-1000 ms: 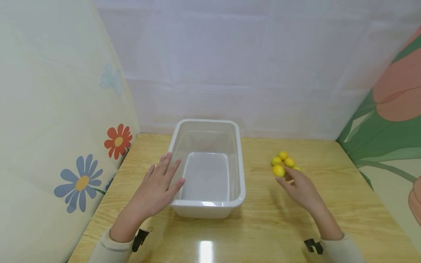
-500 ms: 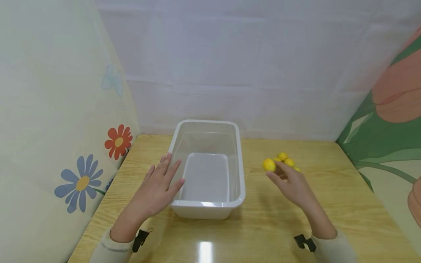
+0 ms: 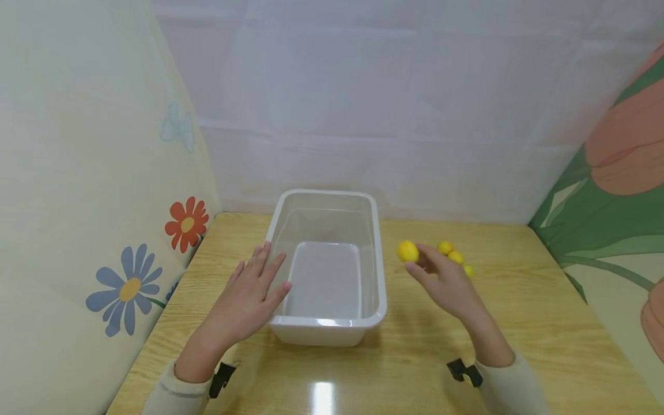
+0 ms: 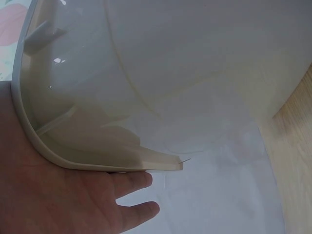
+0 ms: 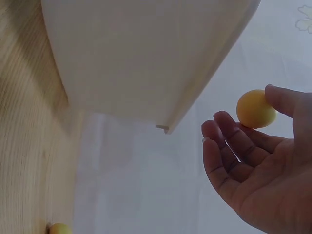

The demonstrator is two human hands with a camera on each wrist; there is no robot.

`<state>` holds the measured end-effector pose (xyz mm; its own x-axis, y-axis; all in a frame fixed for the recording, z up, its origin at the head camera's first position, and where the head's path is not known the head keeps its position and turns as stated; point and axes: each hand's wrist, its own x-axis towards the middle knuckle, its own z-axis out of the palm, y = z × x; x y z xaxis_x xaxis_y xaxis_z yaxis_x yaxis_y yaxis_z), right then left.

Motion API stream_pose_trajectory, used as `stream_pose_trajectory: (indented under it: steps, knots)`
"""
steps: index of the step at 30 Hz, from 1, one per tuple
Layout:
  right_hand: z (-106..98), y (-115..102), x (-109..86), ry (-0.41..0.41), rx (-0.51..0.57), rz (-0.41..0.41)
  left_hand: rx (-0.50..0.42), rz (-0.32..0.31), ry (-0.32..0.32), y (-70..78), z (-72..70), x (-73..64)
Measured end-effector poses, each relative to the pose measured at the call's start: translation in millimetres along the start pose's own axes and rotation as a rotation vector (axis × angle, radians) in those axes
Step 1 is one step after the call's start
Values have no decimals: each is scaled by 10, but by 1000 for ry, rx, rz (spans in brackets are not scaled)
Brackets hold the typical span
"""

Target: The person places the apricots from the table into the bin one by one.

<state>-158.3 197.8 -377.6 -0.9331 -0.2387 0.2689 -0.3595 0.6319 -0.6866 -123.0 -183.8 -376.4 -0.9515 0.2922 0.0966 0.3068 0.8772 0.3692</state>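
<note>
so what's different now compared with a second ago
The right hand has carried the small yellow fruit it pinches leftward, away from the other yellow fruits and closer to the white plastic tub. Nothing was let go. The tub and the left hand at its rim stayed put.

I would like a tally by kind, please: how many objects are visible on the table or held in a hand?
Round yellow objects: 4 visible (1 in the right hand, 3 on the table; the hand may hide more)
White bin: 1
Total: 5 visible
</note>
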Motion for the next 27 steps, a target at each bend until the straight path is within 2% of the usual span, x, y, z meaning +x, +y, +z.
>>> stream_pose_trajectory:
  steps: [13,27]
  knots:
    - [39,-258,123,-31,38,-27,5,5,9,-10,12,10]
    - [154,-416,273,-40,64,-114,3,1,12,-17,15,11]
